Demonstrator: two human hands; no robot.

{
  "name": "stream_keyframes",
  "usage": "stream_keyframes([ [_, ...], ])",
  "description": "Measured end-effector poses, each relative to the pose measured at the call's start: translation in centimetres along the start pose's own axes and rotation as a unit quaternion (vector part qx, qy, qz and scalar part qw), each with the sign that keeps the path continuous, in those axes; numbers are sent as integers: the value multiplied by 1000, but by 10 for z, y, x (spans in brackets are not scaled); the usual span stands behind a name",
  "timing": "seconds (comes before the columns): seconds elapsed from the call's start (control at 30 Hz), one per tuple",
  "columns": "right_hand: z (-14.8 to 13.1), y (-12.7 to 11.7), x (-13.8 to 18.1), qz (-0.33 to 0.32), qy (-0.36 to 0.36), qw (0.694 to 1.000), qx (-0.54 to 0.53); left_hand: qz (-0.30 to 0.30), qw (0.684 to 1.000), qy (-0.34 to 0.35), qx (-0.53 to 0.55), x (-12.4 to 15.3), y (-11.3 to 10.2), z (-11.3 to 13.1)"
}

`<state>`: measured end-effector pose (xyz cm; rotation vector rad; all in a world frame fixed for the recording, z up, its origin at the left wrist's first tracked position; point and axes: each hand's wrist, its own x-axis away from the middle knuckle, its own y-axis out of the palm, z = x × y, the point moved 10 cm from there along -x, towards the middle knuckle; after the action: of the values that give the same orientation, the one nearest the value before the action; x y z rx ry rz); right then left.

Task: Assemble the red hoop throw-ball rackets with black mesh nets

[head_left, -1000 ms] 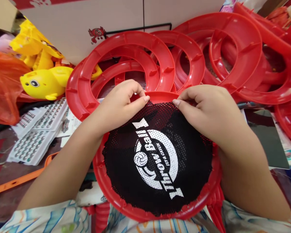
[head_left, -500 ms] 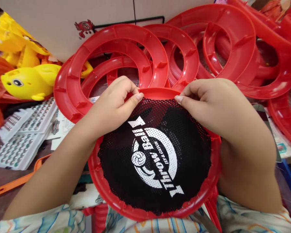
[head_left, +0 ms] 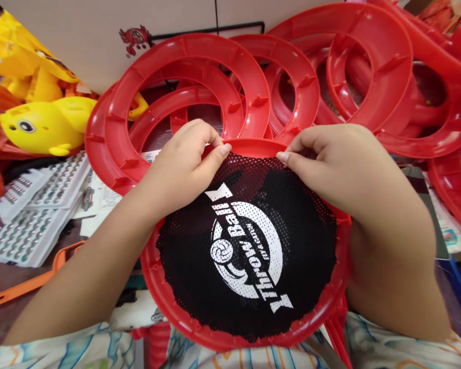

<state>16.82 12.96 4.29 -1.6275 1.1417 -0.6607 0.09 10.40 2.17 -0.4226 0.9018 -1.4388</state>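
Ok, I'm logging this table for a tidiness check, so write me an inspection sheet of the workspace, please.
Surface: dark table, showing only in patches among the things.
Job's things: black net with white print, lying across a red hoop.
Clutter: red rings heaped behind; yellow toy, clear trays and orange strip on the left.
Hands: left hand and right hand pinch at the net's far edge, apart.
Cables: nothing seen.
Surroundings: pale panel behind, with a red crab print.

we are holding our bare forearms [head_left: 88, 266] angled inward, our left hand [head_left: 190, 160] and right hand [head_left: 328, 164] both pinching, backs upward.
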Motion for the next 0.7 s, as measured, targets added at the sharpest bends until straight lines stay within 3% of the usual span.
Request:
stream_keyframes([
  [0.27, 2, 0, -2, -6, 12, 1000, -6, 11, 1000, -9, -12, 0, 0, 2],
  [0.47, 8, 8, -1, -47, 37, 996, -60, 2, 1000, -3, -9, 1, 2, 3],
  [0.6, -5, -4, 4, 20, -8, 996, -86, 1, 1000, 0, -4, 2, 2, 4],
  [0.7, -18, -1, 5, 9, -61, 994, -91, -3, 1000, 0, 1, 1, 3, 5],
])
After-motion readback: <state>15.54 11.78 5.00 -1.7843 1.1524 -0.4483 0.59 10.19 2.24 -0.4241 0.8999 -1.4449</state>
